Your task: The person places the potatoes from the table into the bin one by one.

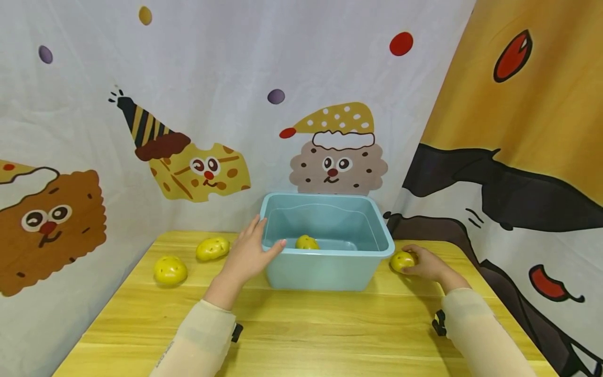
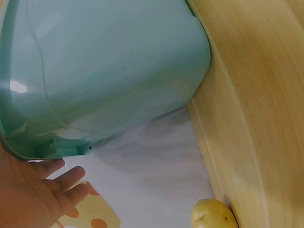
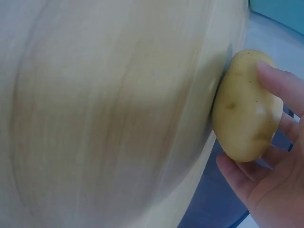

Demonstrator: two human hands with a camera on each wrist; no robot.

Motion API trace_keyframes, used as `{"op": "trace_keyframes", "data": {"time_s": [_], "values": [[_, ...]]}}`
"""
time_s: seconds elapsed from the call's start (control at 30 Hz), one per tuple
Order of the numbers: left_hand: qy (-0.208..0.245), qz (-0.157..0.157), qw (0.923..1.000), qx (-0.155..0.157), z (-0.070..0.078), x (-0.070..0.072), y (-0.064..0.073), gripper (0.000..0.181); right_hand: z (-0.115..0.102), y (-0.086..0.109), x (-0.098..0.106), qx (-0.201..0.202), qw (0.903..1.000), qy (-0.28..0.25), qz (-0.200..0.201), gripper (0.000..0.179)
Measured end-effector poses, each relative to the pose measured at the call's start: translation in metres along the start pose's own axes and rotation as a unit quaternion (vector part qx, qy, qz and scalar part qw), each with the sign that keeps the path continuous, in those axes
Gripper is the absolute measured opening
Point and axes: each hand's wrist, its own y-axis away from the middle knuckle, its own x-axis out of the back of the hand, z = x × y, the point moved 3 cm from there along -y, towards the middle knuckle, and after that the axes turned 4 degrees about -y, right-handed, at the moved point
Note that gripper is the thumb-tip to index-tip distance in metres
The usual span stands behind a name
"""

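A light blue plastic bin (image 1: 320, 273) stands at the back middle of the table, with one yellow potato (image 1: 306, 242) visible inside. My left hand (image 1: 246, 255) touches the bin's front left corner, thumb over the rim and the other fingers spread loosely along the outside. To the right of the bin, my right hand (image 1: 427, 266) holds another potato (image 3: 246, 107), the thumb on one side and fingers curled round the other. That potato is at table level. Two more potatoes, a rounder one (image 1: 170, 270) and a longer one (image 1: 212, 248), lie left of the bin.
The wooden table (image 1: 301, 324) reaches back to a printed cloth (image 1: 212, 63) with cartoon figures, which hangs close behind the bin. Dark straps (image 1: 439, 323) sit at both sleeve cuffs.
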Motion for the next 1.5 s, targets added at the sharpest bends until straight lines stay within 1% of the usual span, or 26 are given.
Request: {"op": "trace_keyframes", "data": {"time_s": [0.13, 0.47, 0.77, 0.9, 1.07, 1.3, 1.4, 1.5], "values": [[0.003, 0.000, 1.0000, 0.000, 0.000, 0.000, 0.000, 0.094, -0.002, 0.000, 0.000, -0.002, 1.0000, 0.001, 0.006, 0.067], [0.000, 0.001, 1.0000, 0.000, 0.001, 0.000, 0.001, 0.095, -0.004, -0.001, -0.003, -0.014, 0.9999, 0.006, -0.001, 0.065], [-0.003, 0.001, 1.0000, -0.001, 0.001, 0.000, 0.001, 0.095, -0.006, 0.002, -0.002, -0.048, 0.9988, 0.013, -0.001, 0.067], [-0.005, 0.002, 1.0000, -0.003, 0.000, -0.001, 0.001, 0.097, -0.007, 0.004, -0.002, -0.056, 0.9983, 0.016, -0.002, 0.069], [-0.005, 0.003, 1.0000, -0.002, -0.001, -0.001, 0.001, 0.095, -0.009, 0.006, 0.003, -0.046, 0.9987, 0.021, 0.002, 0.069], [0.002, 0.003, 1.0000, 0.001, 0.000, -0.001, 0.000, 0.091, -0.018, 0.011, 0.010, -0.028, 0.9993, 0.023, 0.004, 0.069], [0.002, 0.002, 1.0000, 0.001, 0.000, 0.000, 0.001, 0.092, -0.022, 0.013, 0.013, -0.031, 0.9991, 0.027, 0.005, 0.068], [0.001, 0.001, 1.0000, 0.000, 0.000, 0.000, 0.000, 0.095, -0.026, 0.014, 0.017, -0.017, 0.9994, 0.028, 0.009, 0.068]]}}
